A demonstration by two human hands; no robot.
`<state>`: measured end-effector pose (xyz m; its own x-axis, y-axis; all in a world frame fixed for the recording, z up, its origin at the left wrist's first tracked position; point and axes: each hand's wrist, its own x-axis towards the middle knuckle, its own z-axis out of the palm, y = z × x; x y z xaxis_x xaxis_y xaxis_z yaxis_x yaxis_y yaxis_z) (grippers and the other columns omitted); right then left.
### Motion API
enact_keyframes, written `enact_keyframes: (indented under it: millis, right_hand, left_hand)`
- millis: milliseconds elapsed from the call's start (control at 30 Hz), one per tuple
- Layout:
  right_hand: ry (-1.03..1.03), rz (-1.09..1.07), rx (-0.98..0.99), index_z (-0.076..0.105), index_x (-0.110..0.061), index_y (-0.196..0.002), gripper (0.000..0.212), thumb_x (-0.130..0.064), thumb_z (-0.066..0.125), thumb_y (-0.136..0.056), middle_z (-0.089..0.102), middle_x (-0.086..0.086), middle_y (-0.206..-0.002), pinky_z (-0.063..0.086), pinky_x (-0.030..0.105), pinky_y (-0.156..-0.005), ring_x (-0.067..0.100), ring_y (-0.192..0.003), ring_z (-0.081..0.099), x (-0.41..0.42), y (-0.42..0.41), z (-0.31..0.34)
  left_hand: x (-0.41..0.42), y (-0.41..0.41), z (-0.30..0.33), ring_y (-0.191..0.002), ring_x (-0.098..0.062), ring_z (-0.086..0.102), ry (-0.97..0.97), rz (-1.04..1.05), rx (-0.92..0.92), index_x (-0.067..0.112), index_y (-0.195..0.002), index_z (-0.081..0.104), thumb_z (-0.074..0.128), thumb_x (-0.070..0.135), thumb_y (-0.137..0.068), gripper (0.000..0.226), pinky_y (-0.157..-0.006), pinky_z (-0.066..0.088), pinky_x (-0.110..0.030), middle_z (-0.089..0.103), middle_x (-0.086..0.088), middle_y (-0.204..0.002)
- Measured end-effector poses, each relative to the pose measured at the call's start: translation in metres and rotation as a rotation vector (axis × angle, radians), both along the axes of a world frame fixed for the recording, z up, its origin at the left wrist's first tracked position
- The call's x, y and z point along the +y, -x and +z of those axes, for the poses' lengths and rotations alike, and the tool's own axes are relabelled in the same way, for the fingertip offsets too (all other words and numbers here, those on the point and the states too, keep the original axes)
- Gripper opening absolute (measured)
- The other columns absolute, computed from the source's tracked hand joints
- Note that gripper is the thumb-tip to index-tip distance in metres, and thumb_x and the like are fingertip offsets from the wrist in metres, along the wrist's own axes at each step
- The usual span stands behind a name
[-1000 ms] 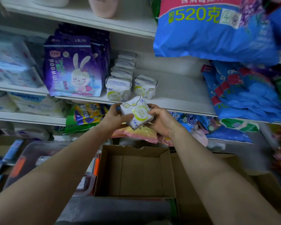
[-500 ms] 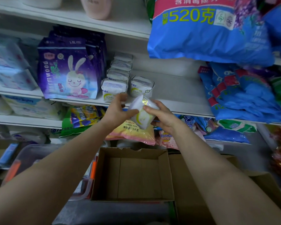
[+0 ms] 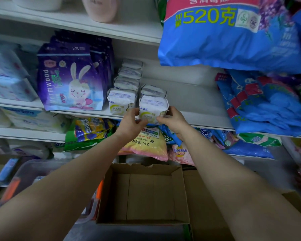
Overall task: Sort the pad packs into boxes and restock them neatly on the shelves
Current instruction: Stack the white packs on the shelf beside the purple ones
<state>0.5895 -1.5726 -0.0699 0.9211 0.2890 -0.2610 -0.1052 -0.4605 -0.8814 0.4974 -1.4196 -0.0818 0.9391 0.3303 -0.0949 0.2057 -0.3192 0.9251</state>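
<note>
Both hands meet on one white pad pack (image 3: 153, 108) at the front edge of the middle shelf (image 3: 195, 101). The left hand (image 3: 129, 124) pinches the pack's lower left side between thumb and curled fingers; the right hand (image 3: 174, 121) grips the lower right corner the same way. The pack stands upright, printed face toward the camera, its base at the shelf's lip — whether it rests fully on the shelf cannot be told.

Just left of it stands another white pack (image 3: 121, 101), the front of a row of like packs (image 3: 129, 73) running back toward the wall. A further pack (image 3: 152, 90) sits directly behind the held one. Left of the row stand purple bags with a rabbit picture (image 3: 69, 79).

To the right, blue bags (image 3: 268, 105) lie heaped on the same shelf, and a large blue bag (image 3: 229, 35) hangs over the edge of the shelf above.

Under the hands, on the shelf below, lies a yellow-and-pink bag (image 3: 144, 145) — below that, between the forearms, an open cardboard box (image 3: 142, 195) showing only its bare bottom.
</note>
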Motion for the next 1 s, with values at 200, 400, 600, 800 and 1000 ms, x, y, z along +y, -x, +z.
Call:
enact_keyframes:
  millis: [200, 400, 600, 800, 1000]
  right_hand:
    - [0.151, 0.017, -0.139, 0.051, -0.013, -0.130, 0.049, -0.018, 0.072, -0.086, 0.064, 0.005, -0.123, 0.048, 0.041, -0.100, 0.023, -0.112, 0.060, 0.016, -0.003, -0.008]
    - [0.193, -0.008, -0.200, 0.040, -0.016, -0.138, 0.062, -0.021, 0.072, -0.085, 0.058, 0.008, -0.131, 0.047, 0.041, -0.101, 0.026, -0.118, 0.057, 0.026, -0.009, -0.013]
    - [0.223, 0.039, -0.211, 0.037, -0.019, -0.143, 0.061, -0.017, 0.063, -0.088, 0.057, 0.008, -0.135, 0.046, 0.037, -0.101, 0.028, -0.120, 0.055, 0.035, -0.022, -0.007]
    - [0.289, 0.023, -0.192, 0.031, -0.018, -0.149, 0.063, -0.018, 0.060, -0.093, 0.056, 0.009, -0.136, 0.044, 0.028, -0.096, 0.028, -0.120, 0.056, 0.041, -0.030, -0.007]
    - [0.324, -0.100, -0.202, 0.027, -0.014, -0.149, 0.061, -0.019, 0.059, -0.097, 0.041, 0.014, -0.145, 0.041, 0.036, -0.101, 0.032, -0.128, 0.048, 0.034, -0.003, -0.005]
  left_hand:
    - [-0.002, -0.004, -0.009, -0.122, -0.024, 0.054, -0.136, -0.053, 0.057, 0.015, -0.137, 0.040, 0.064, 0.021, -0.091, 0.052, -0.096, 0.052, -0.047, 0.035, -0.013, -0.138]
    - [0.002, -0.010, -0.013, -0.110, -0.029, 0.059, -0.203, -0.112, 0.068, 0.015, -0.136, 0.038, 0.067, 0.019, -0.089, 0.055, -0.094, 0.052, -0.048, 0.038, -0.010, -0.138]
    - [0.002, -0.014, -0.014, -0.139, -0.027, 0.038, -0.213, -0.135, 0.103, 0.015, -0.156, 0.011, 0.063, 0.021, -0.093, 0.082, -0.110, 0.039, -0.046, 0.021, -0.005, -0.159]
    - [0.003, -0.016, -0.014, -0.141, -0.025, 0.035, -0.235, -0.158, 0.095, 0.016, -0.156, 0.013, 0.062, 0.021, -0.094, 0.079, -0.114, 0.035, -0.043, 0.021, -0.002, -0.160]
    - [0.004, -0.002, -0.015, -0.130, -0.024, 0.048, -0.216, -0.105, 0.049, 0.016, -0.152, 0.028, 0.061, 0.020, -0.095, 0.066, -0.102, 0.043, -0.029, 0.031, -0.006, -0.156]
